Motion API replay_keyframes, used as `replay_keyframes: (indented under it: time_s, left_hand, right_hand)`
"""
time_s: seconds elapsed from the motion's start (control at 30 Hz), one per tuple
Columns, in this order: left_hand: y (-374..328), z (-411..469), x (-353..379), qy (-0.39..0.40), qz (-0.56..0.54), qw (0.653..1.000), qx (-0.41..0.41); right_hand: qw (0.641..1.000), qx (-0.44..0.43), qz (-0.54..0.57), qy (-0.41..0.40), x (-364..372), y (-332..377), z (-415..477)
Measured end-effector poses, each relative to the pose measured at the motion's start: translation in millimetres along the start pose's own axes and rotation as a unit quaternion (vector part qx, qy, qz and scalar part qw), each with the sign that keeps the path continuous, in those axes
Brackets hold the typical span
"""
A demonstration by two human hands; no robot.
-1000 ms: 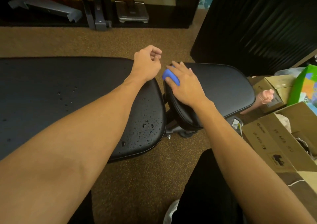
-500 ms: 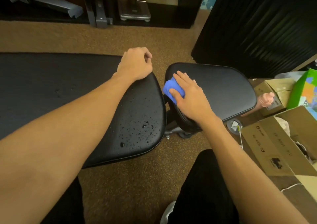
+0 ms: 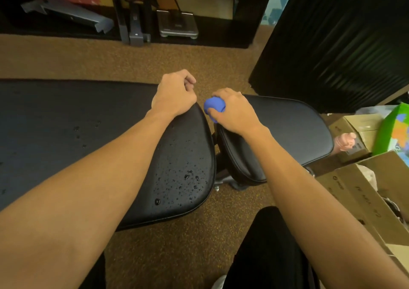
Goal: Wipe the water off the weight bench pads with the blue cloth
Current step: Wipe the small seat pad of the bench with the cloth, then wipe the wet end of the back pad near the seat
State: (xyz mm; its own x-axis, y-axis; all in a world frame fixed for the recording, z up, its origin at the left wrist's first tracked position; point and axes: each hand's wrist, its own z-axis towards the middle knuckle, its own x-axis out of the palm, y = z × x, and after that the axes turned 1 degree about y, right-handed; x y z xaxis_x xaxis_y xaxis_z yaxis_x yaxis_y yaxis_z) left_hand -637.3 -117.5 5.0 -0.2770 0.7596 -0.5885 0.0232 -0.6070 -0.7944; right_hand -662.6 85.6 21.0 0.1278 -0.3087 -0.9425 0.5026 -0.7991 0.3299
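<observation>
Brown carpet (image 3: 88, 60) lies under two black pads. The balled blue cloth (image 3: 214, 106) sits gripped in the right hand (image 3: 234, 111), at the seat pad's (image 3: 287, 129) far-left corner. Left of that hand, across the gap, the long pad (image 3: 66, 122) stretches leftward; its water drops (image 3: 188, 178) lie nearer the person. The left hand (image 3: 174, 94), a fist holding nothing, rests on that pad's far corner.
</observation>
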Motion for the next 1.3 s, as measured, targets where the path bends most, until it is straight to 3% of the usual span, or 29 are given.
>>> replay_keyframes:
  time_s: [0.17,0.3,0.67,0.93,1.2,1.3]
  left_hand:
    - [-0.3,0.4,-0.6,0.0,0.0,1.0,-0.01]
    - [0.4,0.6,-1.2,-0.002,-0.007,1.0,-0.008]
    - [4.1,7.6,3.5,0.004,0.005,1.0,-0.028]
    - [3.6,7.2,4.4,0.008,-0.001,1.0,-0.014]
    - [1.3,6.7,-0.7,0.018,-0.03,0.999,0.003]
    - [2.4,8.2,-5.9,0.023,-0.037,0.999,-0.001]
  right_hand:
    - [0.991,0.113,-0.058,0.048,-9.2,6.1,40.5]
    - [0.977,0.203,0.008,0.065,-19.5,-14.5,52.5]
    - [0.97,0.229,0.087,0.001,-62.2,-141.1,10.6]
    - [0.943,0.323,0.083,-0.012,-83.0,-192.5,-1.0]
    - [0.981,0.179,0.065,0.023,-44.6,-96.1,26.2]
    - [0.986,0.133,0.097,-0.014,-33.6,-60.1,19.6]
